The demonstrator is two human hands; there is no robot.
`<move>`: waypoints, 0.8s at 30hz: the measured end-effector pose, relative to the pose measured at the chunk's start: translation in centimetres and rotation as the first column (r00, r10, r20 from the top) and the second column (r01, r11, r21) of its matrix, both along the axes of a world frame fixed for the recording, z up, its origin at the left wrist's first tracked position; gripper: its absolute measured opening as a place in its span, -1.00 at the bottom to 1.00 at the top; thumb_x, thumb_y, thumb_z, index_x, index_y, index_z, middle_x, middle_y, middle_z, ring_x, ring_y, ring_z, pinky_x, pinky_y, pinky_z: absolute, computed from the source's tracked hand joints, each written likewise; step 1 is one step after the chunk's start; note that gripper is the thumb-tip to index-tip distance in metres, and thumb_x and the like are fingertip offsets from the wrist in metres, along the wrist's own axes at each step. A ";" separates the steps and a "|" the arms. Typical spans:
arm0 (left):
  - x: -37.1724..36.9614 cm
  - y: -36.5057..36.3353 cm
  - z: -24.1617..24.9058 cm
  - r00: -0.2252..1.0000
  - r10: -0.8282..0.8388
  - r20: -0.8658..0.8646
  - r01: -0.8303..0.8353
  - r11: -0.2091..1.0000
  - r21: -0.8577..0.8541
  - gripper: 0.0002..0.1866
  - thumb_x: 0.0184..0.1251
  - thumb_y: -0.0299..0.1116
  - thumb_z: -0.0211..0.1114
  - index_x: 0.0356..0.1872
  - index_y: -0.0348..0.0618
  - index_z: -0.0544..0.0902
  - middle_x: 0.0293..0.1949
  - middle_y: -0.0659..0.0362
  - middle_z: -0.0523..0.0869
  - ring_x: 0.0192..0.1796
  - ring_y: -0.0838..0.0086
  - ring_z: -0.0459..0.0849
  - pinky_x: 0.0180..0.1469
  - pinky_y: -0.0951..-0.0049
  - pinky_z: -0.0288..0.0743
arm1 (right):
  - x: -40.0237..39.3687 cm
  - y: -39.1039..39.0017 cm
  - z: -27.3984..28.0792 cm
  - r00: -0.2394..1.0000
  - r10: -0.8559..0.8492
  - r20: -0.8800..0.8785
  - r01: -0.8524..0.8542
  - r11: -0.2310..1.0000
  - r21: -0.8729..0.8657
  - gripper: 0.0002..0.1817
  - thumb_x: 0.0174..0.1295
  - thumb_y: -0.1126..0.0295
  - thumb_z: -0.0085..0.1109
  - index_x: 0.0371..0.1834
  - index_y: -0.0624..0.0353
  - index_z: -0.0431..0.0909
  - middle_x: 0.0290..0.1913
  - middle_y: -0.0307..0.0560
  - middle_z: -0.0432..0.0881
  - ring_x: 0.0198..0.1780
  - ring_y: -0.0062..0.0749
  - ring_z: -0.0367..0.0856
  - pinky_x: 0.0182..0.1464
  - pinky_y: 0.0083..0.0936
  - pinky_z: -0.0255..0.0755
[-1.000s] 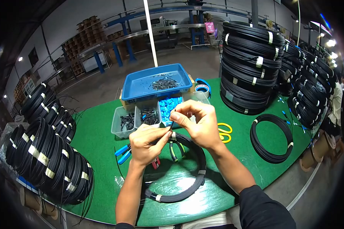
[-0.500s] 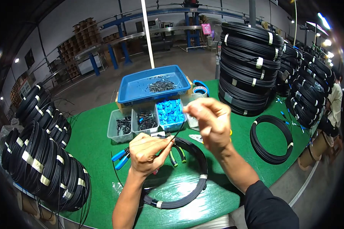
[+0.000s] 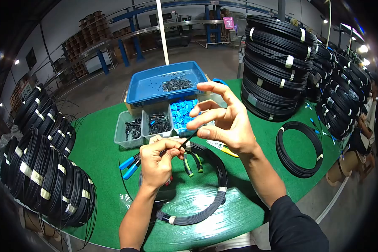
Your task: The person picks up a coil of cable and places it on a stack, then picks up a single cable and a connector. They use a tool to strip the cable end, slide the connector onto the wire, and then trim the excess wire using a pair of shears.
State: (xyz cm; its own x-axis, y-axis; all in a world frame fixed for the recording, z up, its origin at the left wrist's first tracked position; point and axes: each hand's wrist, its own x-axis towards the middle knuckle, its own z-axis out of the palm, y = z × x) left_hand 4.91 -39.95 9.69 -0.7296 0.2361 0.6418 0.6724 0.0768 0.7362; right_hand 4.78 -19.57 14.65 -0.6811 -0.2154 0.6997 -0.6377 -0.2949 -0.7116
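Note:
My left hand (image 3: 156, 161) is closed in a pinch on a thin black cable (image 3: 188, 140), whose end slants up to the right. My right hand (image 3: 227, 119) is at that end, fingers spread and curved, with the thumb tip right by the cable's tip. Below both hands a coil of black cable (image 3: 216, 208), bound with white tape, lies on the green table mat. Inside the coil's ring are green-and-black handled pliers (image 3: 189, 164). A blue-handled tool (image 3: 130, 169) rests left of my left hand. Behind my right hand lies a yellow-handled tool (image 3: 227, 151), partly hidden.
Clear bins hold black parts (image 3: 157, 124) and blue connector pieces (image 3: 183, 112). A blue tray (image 3: 140, 95) with small dark pieces stands behind them. Stacked cable coils rise at the right (image 3: 277, 69) and left (image 3: 50, 180). Another coil (image 3: 299, 171) lies flat at the right.
My right hand, blurred before, has spread its fingers and turned near the cable's end. My left hand still pinches the cable. The view has shifted slightly.

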 end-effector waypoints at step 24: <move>-0.9 0.0 -1.3 1.000 0.014 -0.008 -0.013 0.996 0.084 -0.89 0.34 -0.57 0.27 -0.36 -0.42 0.67 -0.22 -0.08 0.77 -0.36 0.52 0.67 -0.24 0.53 0.59 | 0.1 1.0 0.8 0.924 -0.375 -0.078 0.349 0.909 -0.226 -0.42 0.13 0.55 0.45 0.20 0.43 0.40 -0.28 -0.06 0.77 -0.16 -0.56 0.70 -0.01 -0.63 0.55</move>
State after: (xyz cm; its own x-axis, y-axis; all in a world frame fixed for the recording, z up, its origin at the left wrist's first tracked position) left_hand 3.98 -40.00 8.36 -0.7270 0.1710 0.6650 0.6778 0.0239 0.7349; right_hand 4.92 -18.52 15.50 -0.5955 0.1861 0.7815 -0.8032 -0.1584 -0.5743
